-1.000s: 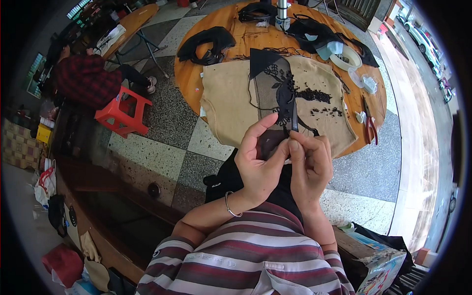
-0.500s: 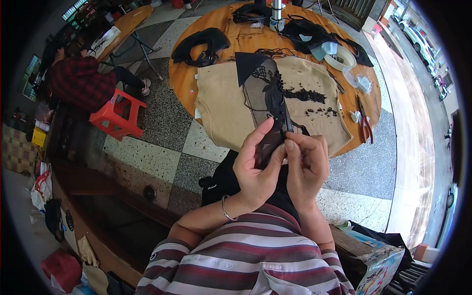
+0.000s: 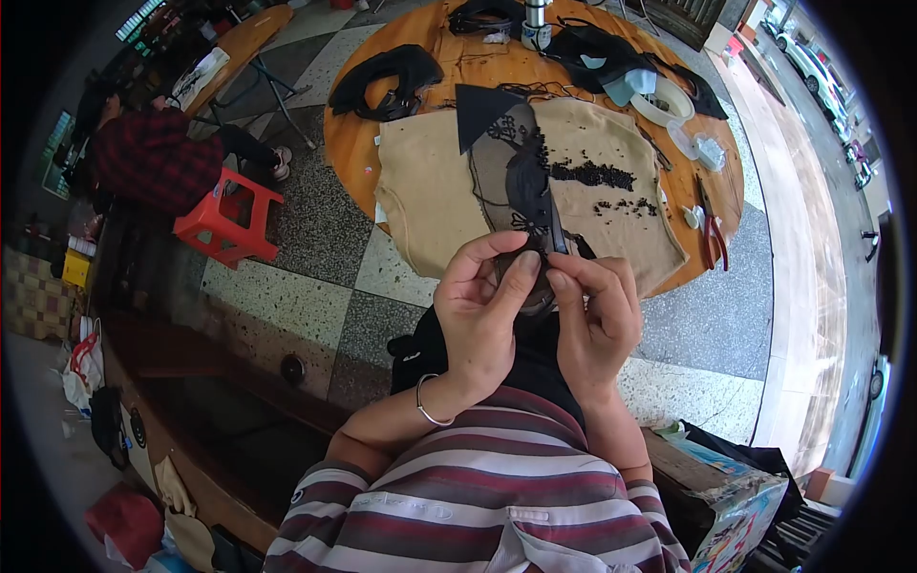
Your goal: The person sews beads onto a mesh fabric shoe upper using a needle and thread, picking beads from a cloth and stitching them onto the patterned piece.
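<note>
My left hand (image 3: 485, 315) is closed on a strip of black sheer mesh fabric (image 3: 492, 177), its thumb and index finger pinching the near end. The mesh carries dark floral patterning and has a solid black triangular corner at the far end. My right hand (image 3: 597, 310) is pinched at the fabric's right edge, beside a slim dark band (image 3: 559, 232). Whatever is between its fingertips is too small to make out. Beyond the hands, the mesh lies over a tan cloth (image 3: 430, 181). Small black beads (image 3: 594, 175) are scattered on that cloth, right of the mesh.
The round wooden table (image 3: 349, 158) also bears red-handled pliers (image 3: 714, 239), a white tape roll (image 3: 664, 103), black fabric bundles (image 3: 387, 81) and a metal post (image 3: 536, 24). At left a person in a checked shirt (image 3: 153, 158) sits on a red stool (image 3: 229, 218).
My left hand has shifted slightly left and up, and its thumb now points up near the index fingertip. The fabric's near end is bunched more tightly. My right hand stays pinched in nearly the same place.
</note>
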The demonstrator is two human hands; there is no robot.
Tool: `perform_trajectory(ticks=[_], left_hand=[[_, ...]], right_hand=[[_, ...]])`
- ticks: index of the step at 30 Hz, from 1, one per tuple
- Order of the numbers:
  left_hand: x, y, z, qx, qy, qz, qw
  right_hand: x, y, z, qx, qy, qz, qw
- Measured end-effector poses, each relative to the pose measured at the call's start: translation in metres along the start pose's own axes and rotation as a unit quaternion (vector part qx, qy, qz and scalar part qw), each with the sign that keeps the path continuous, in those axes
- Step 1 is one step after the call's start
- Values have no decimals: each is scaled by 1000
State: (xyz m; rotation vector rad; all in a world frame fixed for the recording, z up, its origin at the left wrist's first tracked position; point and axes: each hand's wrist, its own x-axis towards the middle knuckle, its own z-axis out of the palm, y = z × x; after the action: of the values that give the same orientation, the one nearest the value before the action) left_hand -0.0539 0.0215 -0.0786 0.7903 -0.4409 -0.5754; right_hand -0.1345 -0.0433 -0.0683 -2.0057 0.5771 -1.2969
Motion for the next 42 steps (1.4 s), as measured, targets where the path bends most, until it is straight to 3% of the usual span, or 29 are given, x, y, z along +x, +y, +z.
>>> perform_trajectory(ticks=[13,22,34,42], left_hand=[[-4,-5,5,-94,30,-69,993],[0,-9,-2,-68,21,-32,997],[1,-7,-2,-112,25,-75,990],[-1,-9,2,-105,41,-99,989]], right_hand=[[-7,9,10,30,58,7,998],[-2,6,0,13,-11,22,1000],[-5,7,1,-42,6,-59,997],[-9,10,1,-29,14,-18,999]])
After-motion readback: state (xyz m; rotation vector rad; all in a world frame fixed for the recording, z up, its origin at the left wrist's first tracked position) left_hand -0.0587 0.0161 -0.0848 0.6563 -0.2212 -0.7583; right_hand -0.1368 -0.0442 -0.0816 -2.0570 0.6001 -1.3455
